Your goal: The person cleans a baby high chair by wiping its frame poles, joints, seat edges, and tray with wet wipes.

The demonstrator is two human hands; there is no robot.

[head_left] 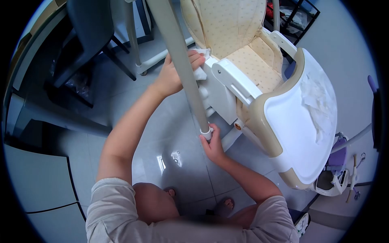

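Observation:
A high chair with a cream padded seat (251,60) stands before me. My left hand (175,75) reaches behind a beige tube (180,52), part of the chair's frame, and presses a white wipe (201,73) against the white side of the chair under the armrest (235,81). The tube partly hides this hand. My right hand (213,145) is closed around the lower end of the tube, at its white collar (206,133). A crumpled white wipe (318,103) lies on the chair's white tray (289,137).
Dark chairs (91,28) stand at the left, above a light cabinet (40,170). A black rack (298,18) is at the back right. At the right stands a purple and white wheeled item (334,174). The floor is grey tile (162,137).

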